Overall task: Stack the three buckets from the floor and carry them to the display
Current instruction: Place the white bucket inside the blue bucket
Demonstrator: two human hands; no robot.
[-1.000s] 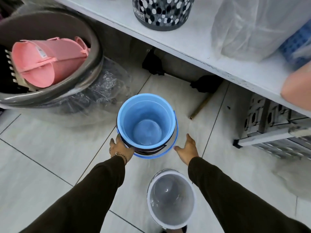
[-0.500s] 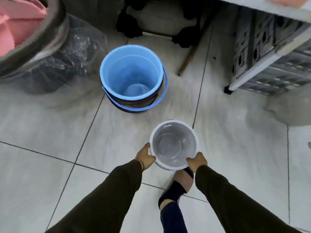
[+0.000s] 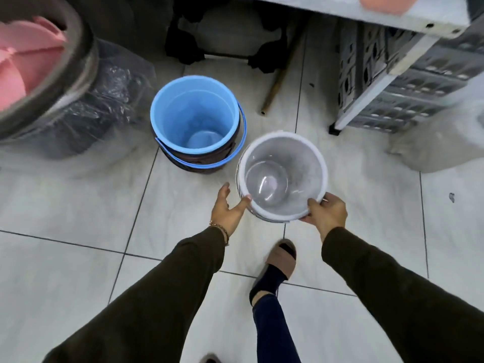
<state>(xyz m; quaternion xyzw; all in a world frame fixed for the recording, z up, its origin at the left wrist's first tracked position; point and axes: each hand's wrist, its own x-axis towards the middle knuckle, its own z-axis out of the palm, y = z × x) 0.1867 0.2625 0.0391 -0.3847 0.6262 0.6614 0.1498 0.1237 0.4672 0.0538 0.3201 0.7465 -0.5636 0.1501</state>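
Your right hand (image 3: 326, 213) pinches the white bucket (image 3: 282, 176) rim, left hand (image 3: 226, 208) fingers spread beside it; blue bucket (image 3: 195, 115) stands upright just ahead-left, mouth up, nearer your left.

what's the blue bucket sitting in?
The blue bucket is nested in a dark bucket; only that one's near side and blue handle show. Its inside and base are hidden.

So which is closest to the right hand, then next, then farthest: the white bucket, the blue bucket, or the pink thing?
From the right hand:
1. White bucket, held at its rim.
2. Blue bucket, on the floor, ahead and left.
3. Pink thing, inside the big tub, far left.
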